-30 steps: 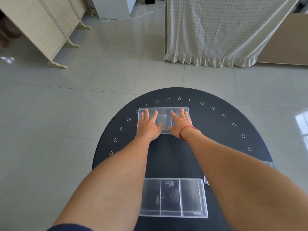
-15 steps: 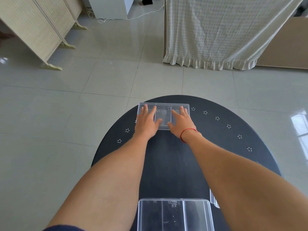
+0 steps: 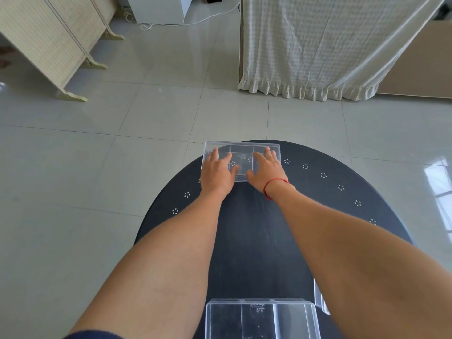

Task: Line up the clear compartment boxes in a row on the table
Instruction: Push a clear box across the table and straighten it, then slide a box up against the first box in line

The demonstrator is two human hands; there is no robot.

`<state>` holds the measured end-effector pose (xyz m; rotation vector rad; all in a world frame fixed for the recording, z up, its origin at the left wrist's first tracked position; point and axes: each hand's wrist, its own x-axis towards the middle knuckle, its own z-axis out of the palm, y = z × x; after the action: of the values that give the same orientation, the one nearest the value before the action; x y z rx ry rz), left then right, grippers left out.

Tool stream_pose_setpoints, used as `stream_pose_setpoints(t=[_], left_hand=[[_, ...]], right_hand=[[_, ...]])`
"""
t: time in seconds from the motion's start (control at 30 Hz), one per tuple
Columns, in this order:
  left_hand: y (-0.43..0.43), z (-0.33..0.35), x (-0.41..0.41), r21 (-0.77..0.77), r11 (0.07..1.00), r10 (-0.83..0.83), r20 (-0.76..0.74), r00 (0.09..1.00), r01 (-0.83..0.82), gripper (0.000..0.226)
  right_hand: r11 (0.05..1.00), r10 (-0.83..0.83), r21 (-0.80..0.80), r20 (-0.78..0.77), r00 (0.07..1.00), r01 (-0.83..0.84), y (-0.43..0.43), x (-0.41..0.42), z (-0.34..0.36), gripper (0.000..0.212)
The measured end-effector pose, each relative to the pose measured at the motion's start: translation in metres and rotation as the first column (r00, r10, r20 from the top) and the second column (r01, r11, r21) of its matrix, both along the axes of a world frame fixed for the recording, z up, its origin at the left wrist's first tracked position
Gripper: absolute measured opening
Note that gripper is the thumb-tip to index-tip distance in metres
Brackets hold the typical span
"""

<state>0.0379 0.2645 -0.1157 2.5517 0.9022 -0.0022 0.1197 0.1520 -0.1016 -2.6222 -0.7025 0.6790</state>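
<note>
A clear compartment box (image 3: 242,152) lies at the far edge of the round black table (image 3: 244,241), its far side reaching the rim. My left hand (image 3: 216,172) presses flat on its left part and my right hand (image 3: 267,171), with a red string at the wrist, on its right part; fingers are spread into the compartments. A second clear box (image 3: 261,319) sits at the near edge, cut off by the frame. Beside it on the right, a sliver of a third clear box (image 3: 320,299) shows from under my right forearm.
White dot clusters ring the table near its rim. Beyond the table is grey tiled floor. A folding screen (image 3: 49,37) stands at far left, a white unit (image 3: 159,8) with a cable at the back, a checked curtain (image 3: 318,45) and a board (image 3: 420,69) at the right.
Both hands have slid the far box away from me, from inside the dot ring out to the table's far rim. The near box has dropped lower in view.
</note>
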Motion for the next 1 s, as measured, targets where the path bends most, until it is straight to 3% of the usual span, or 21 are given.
stream_pose_setpoints(t=[0.57,1.0], left_hand=[[-0.009,0.017,0.0,0.076,0.994,-0.069,-0.052,0.996,0.073,0.054],[-0.183,0.055,-0.06,-0.059,0.984,-0.173,-0.089,0.981,0.169,0.054]], right_hand=[[0.998,-0.031,-0.059,0.018,0.999,0.032,-0.009,-0.003,0.017,0.062],[0.977,-0.21,-0.049,-0.005,0.978,0.21,-0.193,-0.069,0.049,0.063]])
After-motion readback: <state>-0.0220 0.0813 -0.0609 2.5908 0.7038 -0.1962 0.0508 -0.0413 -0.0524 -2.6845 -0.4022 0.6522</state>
